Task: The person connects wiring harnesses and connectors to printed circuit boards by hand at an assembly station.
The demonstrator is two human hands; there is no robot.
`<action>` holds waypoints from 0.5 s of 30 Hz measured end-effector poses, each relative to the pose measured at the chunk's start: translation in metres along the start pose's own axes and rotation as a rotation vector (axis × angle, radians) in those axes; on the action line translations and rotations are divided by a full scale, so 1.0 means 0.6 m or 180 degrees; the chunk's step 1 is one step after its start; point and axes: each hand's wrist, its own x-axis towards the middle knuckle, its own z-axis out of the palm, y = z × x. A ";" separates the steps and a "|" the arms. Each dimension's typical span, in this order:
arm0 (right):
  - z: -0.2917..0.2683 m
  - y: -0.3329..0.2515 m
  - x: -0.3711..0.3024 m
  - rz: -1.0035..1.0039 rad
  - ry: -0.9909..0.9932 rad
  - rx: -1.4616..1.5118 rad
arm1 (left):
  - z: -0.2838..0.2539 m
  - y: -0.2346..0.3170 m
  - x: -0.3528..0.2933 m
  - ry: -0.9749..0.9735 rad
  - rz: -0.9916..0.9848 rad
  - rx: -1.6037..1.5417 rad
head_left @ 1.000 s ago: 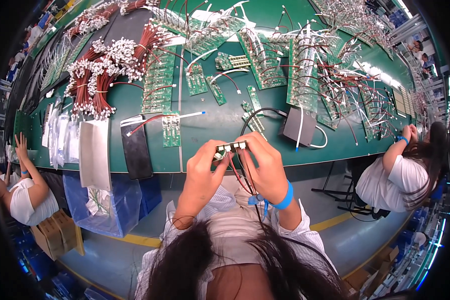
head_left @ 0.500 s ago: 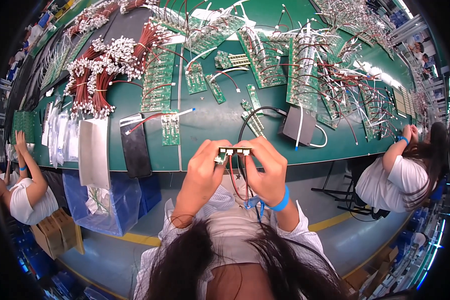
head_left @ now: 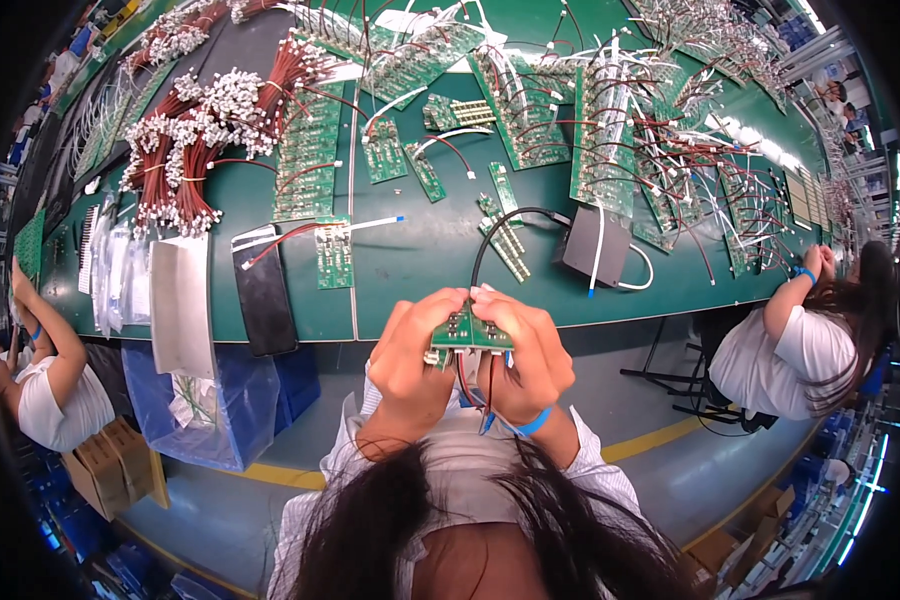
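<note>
Between my two hands a small green circuit board (head_left: 455,336) is held just in front of the table edge. White connectors sit along its near edge, with red and dark wires hanging down from them toward my chest. My left hand (head_left: 407,355) is closed on the board's left side, its thumb and fingers pinching it. On the other side my right hand (head_left: 533,352), below a blue wristband (head_left: 535,422), grips the same board. My fingers hide the board's outer ends.
Beyond my hands stand a grey box (head_left: 592,250) with a black cable and a black slab (head_left: 265,290). Bundles of red wires (head_left: 185,165) and wired circuit board panels (head_left: 602,140) crowd the green table (head_left: 410,265). A metal chute (head_left: 182,305) overhangs a blue-lined bin. Co-workers sit left and right.
The board in my hands has turned from nearly edge-on so that its green face shows. Both hands have rotated with it, keeping hold. The left co-worker's hands and green panel have shifted.
</note>
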 end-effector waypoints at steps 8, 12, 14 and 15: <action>-0.002 -0.004 -0.012 -0.0143 0.0044 0.0163 | 0.000 -0.001 -0.008 0.0146 0.0340 -0.0151; 0.000 -0.008 -0.012 -0.0136 0.0093 0.0192 | 0.001 0.001 -0.009 0.0182 0.0322 -0.0198; 0.000 -0.008 -0.012 -0.0143 0.0125 0.0164 | 0.005 0.000 -0.009 0.0232 0.0334 -0.0309; 0.001 -0.008 -0.011 -0.0155 0.0155 0.0144 | 0.006 0.000 -0.009 0.0229 0.0333 -0.0312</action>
